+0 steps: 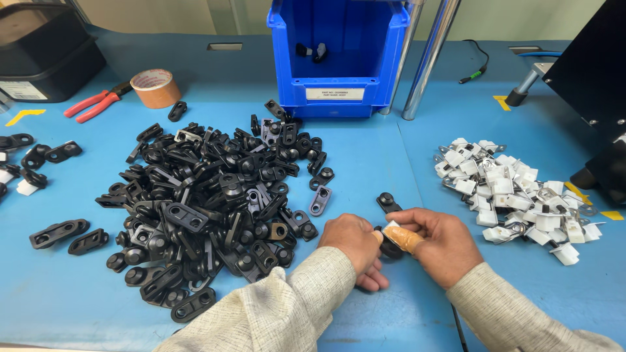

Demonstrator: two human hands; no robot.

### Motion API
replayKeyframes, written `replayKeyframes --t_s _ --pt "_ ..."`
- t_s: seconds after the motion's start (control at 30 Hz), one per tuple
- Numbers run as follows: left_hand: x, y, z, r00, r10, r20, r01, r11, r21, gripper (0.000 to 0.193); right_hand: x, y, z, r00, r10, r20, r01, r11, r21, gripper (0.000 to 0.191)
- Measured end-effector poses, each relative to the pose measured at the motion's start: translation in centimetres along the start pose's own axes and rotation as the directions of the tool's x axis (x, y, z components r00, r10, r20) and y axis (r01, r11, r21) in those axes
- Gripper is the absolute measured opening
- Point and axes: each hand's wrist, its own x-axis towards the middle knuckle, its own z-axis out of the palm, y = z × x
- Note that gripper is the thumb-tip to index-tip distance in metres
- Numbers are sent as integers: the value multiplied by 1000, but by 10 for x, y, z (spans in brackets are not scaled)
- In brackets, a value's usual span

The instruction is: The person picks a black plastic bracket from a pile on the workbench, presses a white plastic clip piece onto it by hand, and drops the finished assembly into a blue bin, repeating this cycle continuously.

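both hands, left hand [355, 242] and right hand [440, 242], pinch one black bracket [390, 248] with a white clip [391, 226]; blue bin [339, 52] nearly empty (big black pile [208, 202] remains).

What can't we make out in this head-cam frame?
- Black part pinched between left hand and right hand: mostly hidden by fingers, shape unclear.
- Small parts in blue bin: too small to identify.
- Black box, top left: cut off by frame edge.
- Black machine, right: cut off.
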Motion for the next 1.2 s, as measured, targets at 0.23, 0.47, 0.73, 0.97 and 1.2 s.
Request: replayKeyframes --t_s 0.23,0.47,0.73,0.97,1.2 --pt "-3 -5 5 968 245 -56 -184 841 509 26 -22 -24 8 965 -247 -90 176 860 -479 37" --pt "-9 -16 6 983 94 -160 -83 994 70 35 -25 -36 12 993 -59 -102 21 940 -341 44" --pt "0 -17 -3 989 144 -41 -141 989 53 41 -26 -25 8 986 -136 -92 99 940 -327 41" --pt "2 -37 3 970 234 -65 -235 972 -11 48 -33 -18 9 980 -163 -119 130 961 -243 38" --pt "1 -48 -2 958 283 41 -268 939 -214 48 -41 -14 6 968 -232 -95 219 967 -129 35"
